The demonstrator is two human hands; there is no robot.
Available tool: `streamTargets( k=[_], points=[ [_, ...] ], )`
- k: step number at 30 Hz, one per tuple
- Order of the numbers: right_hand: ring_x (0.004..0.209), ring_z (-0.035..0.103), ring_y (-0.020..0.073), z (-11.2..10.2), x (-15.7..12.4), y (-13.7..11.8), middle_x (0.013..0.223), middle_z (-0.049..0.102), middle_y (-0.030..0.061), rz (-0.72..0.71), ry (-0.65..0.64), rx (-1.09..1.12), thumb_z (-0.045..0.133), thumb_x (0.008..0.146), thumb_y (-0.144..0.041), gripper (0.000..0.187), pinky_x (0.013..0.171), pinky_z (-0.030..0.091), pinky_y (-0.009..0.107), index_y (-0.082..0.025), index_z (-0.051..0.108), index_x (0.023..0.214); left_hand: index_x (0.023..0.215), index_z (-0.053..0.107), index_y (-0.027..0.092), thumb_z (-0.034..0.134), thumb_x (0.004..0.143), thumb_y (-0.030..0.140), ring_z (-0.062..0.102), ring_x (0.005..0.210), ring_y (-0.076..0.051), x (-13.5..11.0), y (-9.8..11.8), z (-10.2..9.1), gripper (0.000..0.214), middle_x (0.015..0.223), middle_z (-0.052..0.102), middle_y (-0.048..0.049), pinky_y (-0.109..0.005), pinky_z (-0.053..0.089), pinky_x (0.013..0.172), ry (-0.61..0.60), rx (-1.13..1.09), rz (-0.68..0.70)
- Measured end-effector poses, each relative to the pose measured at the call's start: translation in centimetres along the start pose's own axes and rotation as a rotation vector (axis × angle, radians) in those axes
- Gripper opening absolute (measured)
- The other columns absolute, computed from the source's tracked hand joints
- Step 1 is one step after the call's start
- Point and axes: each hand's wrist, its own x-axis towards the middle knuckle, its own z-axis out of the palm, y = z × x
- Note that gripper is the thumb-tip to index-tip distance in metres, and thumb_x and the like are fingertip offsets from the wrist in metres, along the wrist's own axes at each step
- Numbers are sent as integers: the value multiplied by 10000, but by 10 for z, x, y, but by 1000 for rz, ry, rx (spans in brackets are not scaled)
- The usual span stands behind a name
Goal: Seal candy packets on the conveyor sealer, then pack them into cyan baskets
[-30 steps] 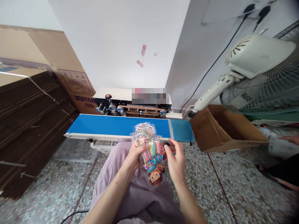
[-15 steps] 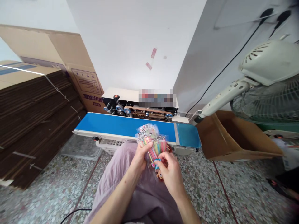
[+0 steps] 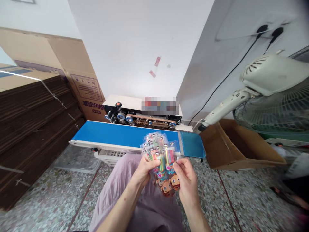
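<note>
My left hand (image 3: pixel 145 170) is closed round a fanned stack of clear plastic packets (image 3: pixel 154 145), its thumb pressed across the front. Colourful thin sticks show through the plastic, and a cartoon face is printed low on the packets. Between the thumb and fingers of my right hand (image 3: pixel 184 172) is the edge of one packet (image 3: pixel 170 156) at the stack's right side. That packet overlaps the others. Both hands are above my lap, just in front of the blue conveyor belt (image 3: pixel 116 133). My palms hide the lower edges of some packets.
Behind the belt stands a sealing machine (image 3: pixel 145 117) with rollers. An open cardboard box (image 3: pixel 231 154) and a fan (image 3: pixel 272 83) are at the right. Flattened cartons (image 3: pixel 31 112) are stacked at the left. A white basket (image 3: pixel 111 157) sits under the belt.
My right hand has moved from the lower middle of the packets to the right edge of one, which now stands more apart from the stack. The printed faces show more. The view has shifted slightly.
</note>
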Motion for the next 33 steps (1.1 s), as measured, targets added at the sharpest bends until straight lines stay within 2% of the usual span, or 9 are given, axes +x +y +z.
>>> streamTargets(
  k=[7, 9, 14, 17, 20, 22, 26, 30, 33],
  points=[
    [852, 651, 190, 7, 7, -3, 980, 716, 23, 194, -153, 287, 793, 724, -363, 333, 795, 516, 322, -256, 669, 1013, 1034, 703, 94, 870, 600, 228, 731, 839, -293, 2, 3, -4, 484, 908, 763, -124, -338, 600, 752, 158, 54, 16],
    [835, 663, 198, 2, 13, -8, 951, 730, 27, 204, -169, 321, 822, 677, -336, 353, 789, 519, 336, -256, 698, 997, 1072, 692, 102, 858, 613, 223, 729, 872, -297, 2, 7, -9, 503, 953, 761, -124, -338, 603, 768, 204, 43, 32],
    [794, 660, 219, -30, 58, -34, 826, 716, 26, -11, -67, 299, 824, 638, -291, 202, 689, 520, 343, -234, 684, 771, 1134, 671, 96, 866, 607, 242, 736, 804, -323, -4, 17, -23, 582, 979, 759, -144, -377, 627, 713, 297, 67, -28],
    [834, 652, 207, -54, 95, -44, 901, 718, 24, -165, 13, 214, 806, 663, -275, 271, 716, 518, 332, -252, 676, 900, 1205, 647, 109, 881, 582, 241, 733, 818, -356, -7, 19, -26, 678, 987, 759, -146, -391, 632, 690, 320, 89, -72],
    [901, 639, 211, -68, 123, -31, 973, 714, 27, -196, 16, 89, 794, 670, -279, 386, 810, 513, 357, -257, 683, 1039, 1240, 636, 102, 898, 530, 234, 726, 836, -391, -7, 18, -27, 768, 919, 768, -138, -416, 631, 714, 355, 73, -126],
    [871, 640, 211, -72, 134, -11, 901, 711, 20, -150, 39, 93, 797, 648, -287, 287, 840, 502, 371, -227, 713, 916, 1265, 625, 97, 904, 504, 231, 720, 857, -406, -7, 16, -28, 822, 898, 768, -141, -430, 629, 735, 374, 60, -155],
    [870, 668, 222, -73, 145, 24, 844, 721, 8, 3, 86, 399, 835, 582, -285, 276, 816, 503, 378, -224, 683, 804, 1338, 570, 112, 907, 490, 235, 721, 810, -418, -6, 15, -33, 920, 881, 769, -141, -436, 631, 650, 376, 83, -225],
    [919, 678, 203, -74, 151, 27, 1040, 736, 30, 123, 31, 532, 858, 572, -253, 421, 795, 517, 349, -252, 668, 948, 1347, 556, 124, 899, 511, 237, 724, 772, -409, -7, 17, -35, 911, 862, 770, -130, -427, 625, 604, 382, 118, -255],
    [786, 676, 196, -74, 156, 21, 923, 744, 31, 171, 79, 480, 874, 567, -316, 422, 681, 521, 328, -239, 667, 927, 1331, 572, 145, 894, 521, 236, 718, 848, -421, -7, 18, -33, 877, 873, 772, -121, -431, 627, 617, 390, 120, -263]
  ],
)
